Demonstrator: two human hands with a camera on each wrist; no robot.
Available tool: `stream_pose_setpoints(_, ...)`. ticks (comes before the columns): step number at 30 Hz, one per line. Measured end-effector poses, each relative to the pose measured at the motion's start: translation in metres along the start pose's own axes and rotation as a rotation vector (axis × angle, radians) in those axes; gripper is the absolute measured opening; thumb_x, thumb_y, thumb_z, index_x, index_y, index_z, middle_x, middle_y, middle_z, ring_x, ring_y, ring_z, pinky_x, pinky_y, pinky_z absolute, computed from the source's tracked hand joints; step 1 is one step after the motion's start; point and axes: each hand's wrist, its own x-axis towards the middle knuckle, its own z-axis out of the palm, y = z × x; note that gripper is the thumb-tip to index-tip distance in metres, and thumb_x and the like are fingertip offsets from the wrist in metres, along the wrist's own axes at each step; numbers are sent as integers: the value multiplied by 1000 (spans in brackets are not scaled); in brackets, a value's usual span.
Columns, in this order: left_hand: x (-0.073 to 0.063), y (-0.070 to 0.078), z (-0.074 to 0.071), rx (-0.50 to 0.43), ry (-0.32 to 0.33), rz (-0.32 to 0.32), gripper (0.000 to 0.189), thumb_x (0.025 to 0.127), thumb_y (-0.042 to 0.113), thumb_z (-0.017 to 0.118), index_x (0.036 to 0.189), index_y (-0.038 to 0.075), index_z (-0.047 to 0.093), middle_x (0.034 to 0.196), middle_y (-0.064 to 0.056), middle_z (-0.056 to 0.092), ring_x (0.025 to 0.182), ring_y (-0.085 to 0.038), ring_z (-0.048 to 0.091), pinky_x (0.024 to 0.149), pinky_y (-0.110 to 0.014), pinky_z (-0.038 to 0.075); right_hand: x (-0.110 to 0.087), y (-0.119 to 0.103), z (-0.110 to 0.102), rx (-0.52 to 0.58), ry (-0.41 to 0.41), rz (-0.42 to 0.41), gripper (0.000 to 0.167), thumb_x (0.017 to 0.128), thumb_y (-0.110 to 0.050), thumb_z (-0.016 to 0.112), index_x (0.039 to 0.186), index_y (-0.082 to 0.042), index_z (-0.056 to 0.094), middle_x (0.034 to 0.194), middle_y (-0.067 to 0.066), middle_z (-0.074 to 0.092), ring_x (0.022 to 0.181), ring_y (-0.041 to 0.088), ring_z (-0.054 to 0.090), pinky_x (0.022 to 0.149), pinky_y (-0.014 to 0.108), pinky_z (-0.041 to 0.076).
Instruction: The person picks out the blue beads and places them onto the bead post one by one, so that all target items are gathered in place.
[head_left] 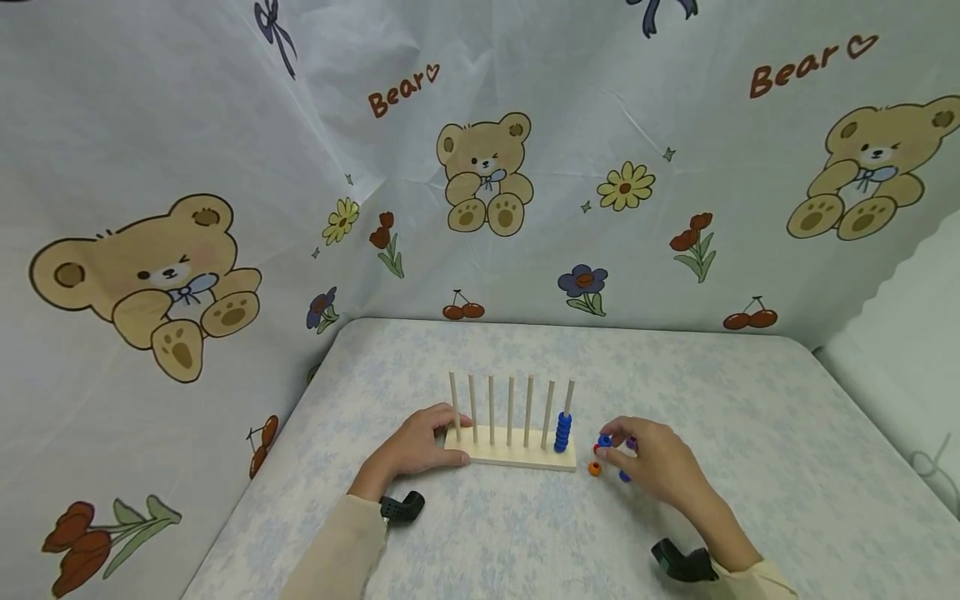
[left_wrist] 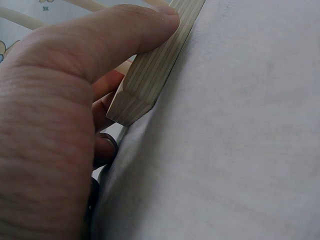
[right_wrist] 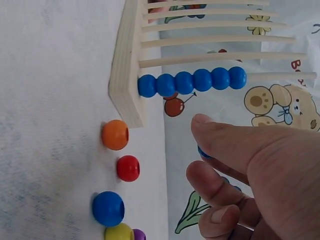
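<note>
A pale wooden board (head_left: 517, 455) with a row of upright pegs stands on the table. My left hand (head_left: 417, 445) grips its left end, thumb along the front edge; up close, the left wrist view shows the board's corner (left_wrist: 131, 107). Several blue beads (right_wrist: 192, 82) are stacked on the rightmost peg, and the other pegs carry none. Right of the board, my right hand (head_left: 658, 465) pinches a blue bead (head_left: 604, 440) between thumb and fingers, which partly hide it. Below that hand lie loose beads: orange (right_wrist: 114, 134), red (right_wrist: 128, 168), blue (right_wrist: 108, 209), yellow (right_wrist: 119, 233) and purple (right_wrist: 139, 235).
The pale mottled tabletop (head_left: 495, 533) extends around the board. Behind it hangs a sheet (head_left: 570, 100) printed with bears and flowers. A thin pale cable (head_left: 933, 467) shows at the far right.
</note>
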Motion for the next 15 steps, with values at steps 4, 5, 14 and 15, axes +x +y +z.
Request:
stream_pose_setpoints(4,0,1,0,-9,-3,-4,46,76,56,83,117,47,63,113,22,60,97,-6,56,89,-30,47,1,-3,-2,13,15,16,28,84,-33,82,106,-18,73,92,-3,71,83,18,62,66,34,52)
stream_pose_setpoints(5,0,0,0,-7,-4,-5,47,76,56,83,117,47,63,113,23,60,97,-6,56,89,-30,47,1,-4,-2,16,15,19,29,84,-33,82,107,-18,73,93,-2,72,83,18,62,66,34,52)
stream_pose_setpoints(14,0,0,0,7,-4,-11,48,75,58,82,118,47,63,114,24,60,98,-5,56,91,-31,46,3,-10,-9,52,81,-19,28,84,-26,82,108,-14,74,94,1,72,69,12,53,55,25,44)
stream_pose_setpoints(15,0,0,0,7,-4,-11,48,75,58,82,118,47,63,114,24,60,99,-6,56,91,-31,46,3,-10,-10,53,92,-32,28,85,-27,81,108,-14,74,94,1,72,67,11,52,53,24,43)
